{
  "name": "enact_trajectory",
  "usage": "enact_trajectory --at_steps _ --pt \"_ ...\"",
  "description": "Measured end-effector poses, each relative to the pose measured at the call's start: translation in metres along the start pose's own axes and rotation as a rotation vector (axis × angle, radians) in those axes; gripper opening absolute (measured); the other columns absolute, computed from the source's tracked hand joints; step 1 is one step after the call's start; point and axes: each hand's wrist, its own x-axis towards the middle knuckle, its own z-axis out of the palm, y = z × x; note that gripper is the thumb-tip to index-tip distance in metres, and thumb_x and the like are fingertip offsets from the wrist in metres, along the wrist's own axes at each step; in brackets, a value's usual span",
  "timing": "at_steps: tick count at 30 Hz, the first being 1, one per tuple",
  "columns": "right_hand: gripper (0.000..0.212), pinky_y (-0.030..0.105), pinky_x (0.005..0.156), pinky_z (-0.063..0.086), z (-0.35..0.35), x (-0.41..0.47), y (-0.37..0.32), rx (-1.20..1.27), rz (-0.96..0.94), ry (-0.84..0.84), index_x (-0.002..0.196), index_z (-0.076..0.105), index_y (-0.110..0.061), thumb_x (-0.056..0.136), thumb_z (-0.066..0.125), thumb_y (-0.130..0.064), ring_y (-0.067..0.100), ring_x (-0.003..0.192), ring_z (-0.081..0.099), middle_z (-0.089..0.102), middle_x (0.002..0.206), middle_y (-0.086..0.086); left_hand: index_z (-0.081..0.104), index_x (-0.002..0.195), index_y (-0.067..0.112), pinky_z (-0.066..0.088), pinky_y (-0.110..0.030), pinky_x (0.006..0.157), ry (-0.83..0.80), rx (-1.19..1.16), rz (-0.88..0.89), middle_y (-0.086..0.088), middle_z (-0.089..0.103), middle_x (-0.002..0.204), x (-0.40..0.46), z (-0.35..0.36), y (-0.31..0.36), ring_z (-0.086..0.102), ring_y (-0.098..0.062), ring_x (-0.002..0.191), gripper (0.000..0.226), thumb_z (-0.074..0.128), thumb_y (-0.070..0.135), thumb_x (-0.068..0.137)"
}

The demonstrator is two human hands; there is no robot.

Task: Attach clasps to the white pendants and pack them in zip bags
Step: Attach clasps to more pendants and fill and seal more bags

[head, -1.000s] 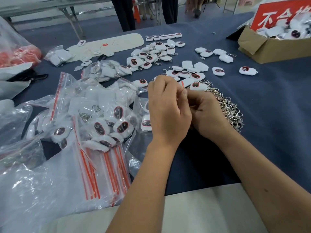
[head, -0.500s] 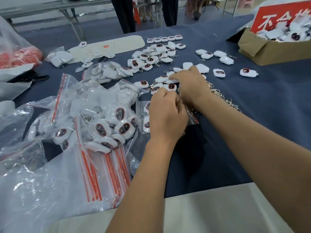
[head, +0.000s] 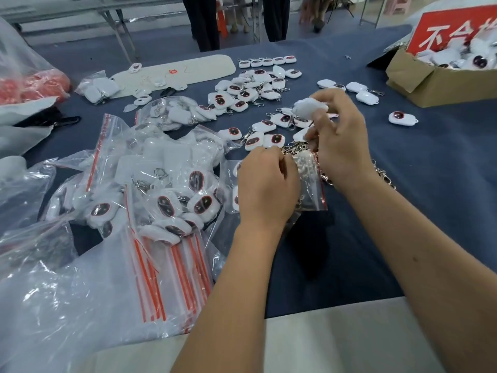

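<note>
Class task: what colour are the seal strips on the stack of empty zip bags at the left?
Red-orange seal strips on clear plastic, seen best in the head view.

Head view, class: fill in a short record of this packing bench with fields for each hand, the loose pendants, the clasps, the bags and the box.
left hand: left hand curled over the clasp pile, on a small zip bag
right hand: right hand holds a white pendant raised above the table
loose pendants: loose pendants scattered on the blue cloth
clasps: metal clasps heaped beside and under the hands
bags: filled zip bags with red strips, at left
box: cardboard box of more pendants, far right
</note>
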Motion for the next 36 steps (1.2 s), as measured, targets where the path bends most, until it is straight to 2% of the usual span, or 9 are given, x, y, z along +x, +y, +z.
enact_trajectory --at_steps 3,6,8,11,15,18,24,31,36 --pt "0.023 0.024 0.057 0.051 -0.011 -0.029 -0.005 0.430 0.242 -0.069 0.104 0.064 -0.012 0.103 0.048 0.004 0.014 0.069 0.064 0.073 0.093 0.004 0.054 0.063 0.008 0.031 -0.037 0.063 0.022 -0.066 -0.075 0.000 0.053 0.061 0.003 -0.002 -0.002 0.048 -0.021 0.066 0.035 0.058 0.016 0.096" --pt "0.024 0.028 0.063 0.054 -0.012 -0.043 -0.003 0.697 0.495 -0.097 0.102 0.069 0.002 0.099 0.045 0.003 0.021 0.075 0.066 0.071 0.097 0.020 0.054 0.065 0.006 0.039 -0.035 0.064 0.094 -0.236 -0.114 -0.001 0.055 0.061 0.003 -0.002 -0.002 0.049 -0.019 0.064 0.036 0.055 0.018 0.099" --pt "0.020 0.037 0.067 0.059 -0.010 -0.049 0.002 0.665 0.513 -0.109 0.102 0.070 0.004 0.102 0.052 -0.004 0.027 0.076 0.069 0.073 0.096 0.021 0.059 0.071 0.010 0.041 -0.026 0.065 0.091 -0.311 -0.132 0.003 0.059 0.064 0.002 -0.003 -0.001 0.053 -0.013 0.066 0.033 0.055 0.024 0.101" --pt "0.019 0.045 0.086 0.062 -0.008 -0.053 0.009 0.487 0.381 -0.168 0.117 0.066 -0.005 0.100 0.062 0.001 0.030 0.095 0.073 0.077 0.108 0.014 0.063 0.078 0.022 0.042 -0.013 0.065 0.019 -0.332 -0.113 0.008 0.065 0.071 0.000 -0.004 0.000 0.059 -0.006 0.070 0.019 0.059 0.028 0.095" --pt "0.027 0.039 0.083 0.062 -0.008 -0.055 0.012 0.427 0.331 -0.124 0.109 0.068 -0.008 0.086 0.082 -0.006 0.025 0.090 0.075 0.078 0.100 0.014 0.068 0.082 0.024 0.047 -0.015 0.068 -0.027 -0.369 -0.128 0.007 0.069 0.075 0.001 -0.002 -0.001 0.064 -0.006 0.073 0.010 0.063 0.024 0.091" --pt "0.021 0.036 0.079 0.063 -0.007 -0.054 0.013 0.491 0.351 -0.141 0.103 0.074 -0.013 0.086 0.080 -0.003 0.025 0.088 0.077 0.080 0.097 0.012 0.071 0.085 0.021 0.043 -0.008 0.069 -0.016 -0.386 -0.149 0.008 0.070 0.079 0.004 -0.002 -0.003 0.063 -0.002 0.073 0.009 0.068 0.014 0.090" --pt "0.023 0.024 0.075 0.060 -0.007 -0.052 0.014 0.561 0.375 -0.164 0.099 0.077 -0.014 0.095 0.066 0.005 0.019 0.088 0.077 0.080 0.096 0.009 0.075 0.091 0.018 0.052 -0.024 0.070 -0.029 -0.386 -0.150 0.007 0.066 0.074 0.003 -0.002 -0.003 0.065 -0.012 0.073 0.008 0.070 0.011 0.091" --pt "0.016 0.033 0.081 0.062 -0.007 -0.052 0.013 0.504 0.391 -0.134 0.102 0.077 -0.008 0.093 0.070 0.003 0.026 0.090 0.077 0.080 0.097 0.013 0.074 0.090 0.022 0.049 -0.017 0.069 -0.039 -0.378 -0.128 0.016 0.066 0.073 0.002 -0.004 -0.004 0.062 -0.004 0.072 0.014 0.068 0.010 0.093" --pt "0.017 0.034 0.084 0.062 -0.007 -0.052 0.014 0.505 0.378 -0.120 0.103 0.076 -0.006 0.092 0.070 0.005 0.026 0.091 0.077 0.080 0.097 0.014 0.073 0.089 0.025 0.054 -0.028 0.069 -0.059 -0.393 -0.138 0.010 0.068 0.076 0.002 -0.004 -0.004 0.064 -0.010 0.072 0.014 0.069 0.012 0.092"
